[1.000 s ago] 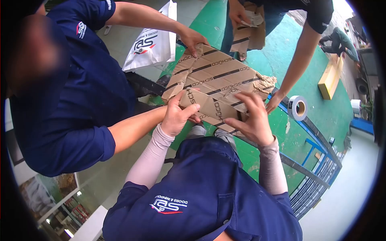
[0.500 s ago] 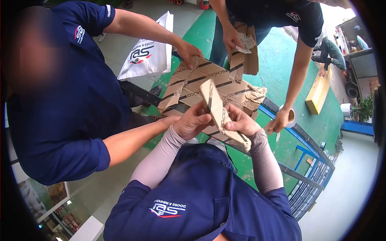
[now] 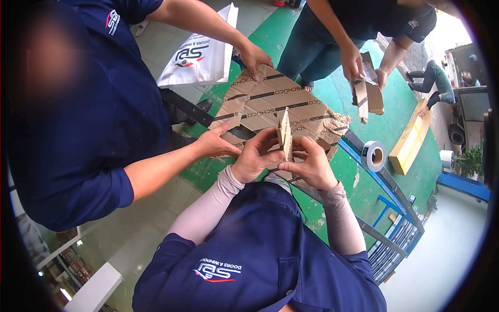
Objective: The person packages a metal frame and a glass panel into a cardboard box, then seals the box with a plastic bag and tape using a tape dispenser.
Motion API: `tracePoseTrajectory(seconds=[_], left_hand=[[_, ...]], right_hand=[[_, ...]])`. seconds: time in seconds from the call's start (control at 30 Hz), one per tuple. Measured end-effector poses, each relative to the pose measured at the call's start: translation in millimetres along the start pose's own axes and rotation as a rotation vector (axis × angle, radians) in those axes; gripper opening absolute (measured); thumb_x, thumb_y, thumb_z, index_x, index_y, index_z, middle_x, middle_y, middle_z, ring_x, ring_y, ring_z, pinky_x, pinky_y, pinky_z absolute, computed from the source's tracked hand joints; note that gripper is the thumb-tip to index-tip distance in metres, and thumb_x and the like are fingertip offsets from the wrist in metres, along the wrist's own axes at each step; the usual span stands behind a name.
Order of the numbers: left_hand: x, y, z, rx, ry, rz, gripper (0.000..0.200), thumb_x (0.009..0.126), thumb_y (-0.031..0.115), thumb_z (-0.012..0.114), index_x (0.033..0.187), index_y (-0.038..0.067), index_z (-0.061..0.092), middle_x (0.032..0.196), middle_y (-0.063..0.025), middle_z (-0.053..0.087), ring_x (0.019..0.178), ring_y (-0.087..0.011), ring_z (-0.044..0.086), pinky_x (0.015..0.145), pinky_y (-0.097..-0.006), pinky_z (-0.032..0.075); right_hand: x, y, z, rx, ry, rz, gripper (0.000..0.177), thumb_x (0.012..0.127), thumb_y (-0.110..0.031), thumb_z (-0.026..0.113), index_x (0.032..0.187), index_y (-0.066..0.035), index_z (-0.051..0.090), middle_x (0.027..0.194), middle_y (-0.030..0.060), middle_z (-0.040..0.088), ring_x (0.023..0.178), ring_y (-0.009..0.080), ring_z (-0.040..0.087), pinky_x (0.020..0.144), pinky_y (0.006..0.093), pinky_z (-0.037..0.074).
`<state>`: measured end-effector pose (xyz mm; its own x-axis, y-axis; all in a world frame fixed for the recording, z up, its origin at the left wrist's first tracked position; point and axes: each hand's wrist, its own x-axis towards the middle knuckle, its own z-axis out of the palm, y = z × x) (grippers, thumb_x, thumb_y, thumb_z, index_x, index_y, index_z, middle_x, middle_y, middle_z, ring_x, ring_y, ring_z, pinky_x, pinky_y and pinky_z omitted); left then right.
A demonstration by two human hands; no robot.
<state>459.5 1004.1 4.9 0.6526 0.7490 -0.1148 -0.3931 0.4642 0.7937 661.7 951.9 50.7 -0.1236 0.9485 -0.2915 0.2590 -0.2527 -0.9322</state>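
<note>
A narrow folded piece of brown cardboard (image 3: 285, 134) stands nearly edge-on in front of my chest. My left hand (image 3: 254, 158) is closed on its left side, thumb near the lower end. From the right, my right hand (image 3: 314, 166) holds the same piece low down, its fingers curled at the edge. Behind and below lies a larger torn cardboard sheet (image 3: 280, 96) printed with black stripes and lettering. A co-worker on the left has one hand (image 3: 254, 58) on its far corner and the other hand (image 3: 217, 141) at its near left edge.
Another co-worker at the back holds a bent cardboard piece (image 3: 359, 96). A tape roll (image 3: 373, 155) rests on the blue and black frame (image 3: 397, 190) at right. A white bag (image 3: 197, 60) stands at left, a long yellow box (image 3: 410, 138) on the green floor.
The folded cardboard has turned from slanted to nearly upright and edge-on. The back co-worker has moved a cardboard piece right, away from the sheet, with both hands now on it.
</note>
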Motion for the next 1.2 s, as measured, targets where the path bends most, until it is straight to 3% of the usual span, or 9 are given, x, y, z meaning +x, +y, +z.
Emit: tracePoseTrajectory(seconds=[0.07, 0.17, 0.3, 0.43, 0.53, 0.63, 0.73, 0.93, 1.2], left_hand=[[1.9, -3.3, 6.5, -0.045, 0.066, 0.099, 0.053, 0.090, 0.006, 0.077, 0.136, 0.001, 0.051, 0.131, -0.0102, 0.061, 0.124, -0.0192, 0.059, 0.104, -0.0353, 0.049], [6.2, -5.1, 1.1, 0.195, 0.327, 0.051, 0.041, 0.088, 0.008, 0.079, 0.123, 0.001, 0.057, 0.113, -0.0073, 0.069, 0.101, -0.0138, 0.068, 0.085, -0.0300, 0.056], [18.3, -27.6, -7.1, 0.421, 0.508, 0.020, 0.042, 0.086, 0.014, 0.082, 0.119, 0.003, 0.058, 0.103, -0.0068, 0.071, 0.080, -0.0094, 0.067, 0.067, -0.0250, 0.056], [27.8, -60.4, -36.7, 1.414, 0.260, 0.111, 0.078, 0.084, 0.035, 0.080, 0.144, 0.002, 0.042, 0.132, -0.0202, 0.060, 0.121, -0.0354, 0.057, 0.104, -0.0467, 0.045], [34.1, -56.9, -20.9, 1.516, 0.156, 0.058, 0.072, 0.086, 0.043, 0.074, 0.140, 0.003, 0.049, 0.132, -0.0205, 0.059, 0.124, -0.0396, 0.053, 0.107, -0.0492, 0.040], [32.2, -66.9, -22.2, 1.403, 0.014, -0.120, 0.057, 0.088, 0.041, 0.070, 0.129, 0.002, 0.059, 0.128, -0.0194, 0.061, 0.121, -0.0382, 0.055, 0.105, -0.0455, 0.043], [10.1, -58.9, -16.5, 1.237, 0.051, 0.033, 0.032, 0.085, 0.023, 0.072, 0.107, 0.002, 0.065, 0.107, -0.0159, 0.063, 0.105, -0.0368, 0.058, 0.093, -0.0433, 0.047], [-43.2, -30.4, -3.6, 1.059, 0.057, 0.205, 0.010, 0.077, 0.005, 0.073, 0.084, 0.007, 0.066, 0.091, -0.0059, 0.059, 0.091, -0.0284, 0.057, 0.083, -0.0389, 0.047], [-57.2, -38.5, 2.3, 1.020, 0.120, 0.244, 0.021, 0.074, 0.000, 0.076, 0.091, 0.009, 0.068, 0.093, -0.0058, 0.061, 0.093, -0.0288, 0.059, 0.084, -0.0391, 0.049]], right_hand=[[0.8, -4.5, -0.3, -0.084, 0.126, -0.078, 0.056, 0.073, -0.029, 0.092, 0.109, 0.004, 0.063, 0.100, 0.0146, 0.065, 0.096, 0.0264, 0.070, 0.084, 0.0381, 0.059], [5.5, -7.7, -3.5, -0.315, 0.367, 0.004, 0.050, 0.072, -0.026, 0.091, 0.106, -0.001, 0.063, 0.083, 0.0139, 0.065, 0.082, 0.0290, 0.070, 0.071, 0.0376, 0.057], [26.4, -2.0, -25.2, -0.613, 0.316, -0.340, 0.031, 0.080, -0.021, 0.080, 0.104, -0.008, 0.066, 0.077, 0.0139, 0.064, 0.074, 0.0346, 0.066, 0.064, 0.0423, 0.053], [59.7, -58.8, -82.0, -0.575, 0.058, -0.295, 0.019, 0.089, -0.005, 0.070, 0.108, -0.003, 0.069, 0.092, 0.0166, 0.067, 0.082, 0.0338, 0.066, 0.075, 0.0400, 0.052], [101.1, -55.3, -100.3, -0.700, -0.032, -0.352, 0.020, 0.089, -0.007, 0.070, 0.107, -0.001, 0.068, 0.093, 0.0177, 0.067, 0.081, 0.0359, 0.066, 0.074, 0.0413, 0.051], [137.3, -32.8, -97.6, -0.863, -0.201, -0.137, 0.029, 0.086, -0.013, 0.071, 0.111, 0.001, 0.067, 0.096, 0.0204, 0.068, 0.084, 0.0393, 0.065, 0.076, 0.0411, 0.052], [168.4, 21.0, -85.8, -0.895, -0.300, -0.036, 0.056, 0.082, -0.027, 0.074, 0.133, -0.006, 0.062, 0.117, 0.0264, 0.068, 0.111, 0.0411, 0.065, 0.095, 0.0448, 0.052], [151.9, 86.2, -39.5, -0.611, -0.340, 0.069, 0.058, 0.081, -0.030, 0.077, 0.127, 0.003, 0.063, 0.115, 0.0249, 0.070, 0.109, 0.0361, 0.067, 0.095, 0.0424, 0.051], [78.8, 71.2, -10.1, -0.363, -0.119, 0.378, 0.059, 0.074, -0.030, 0.080, 0.119, 0.005, 0.064, 0.104, 0.0223, 0.072, 0.100, 0.0320, 0.070, 0.088, 0.0393, 0.054]])
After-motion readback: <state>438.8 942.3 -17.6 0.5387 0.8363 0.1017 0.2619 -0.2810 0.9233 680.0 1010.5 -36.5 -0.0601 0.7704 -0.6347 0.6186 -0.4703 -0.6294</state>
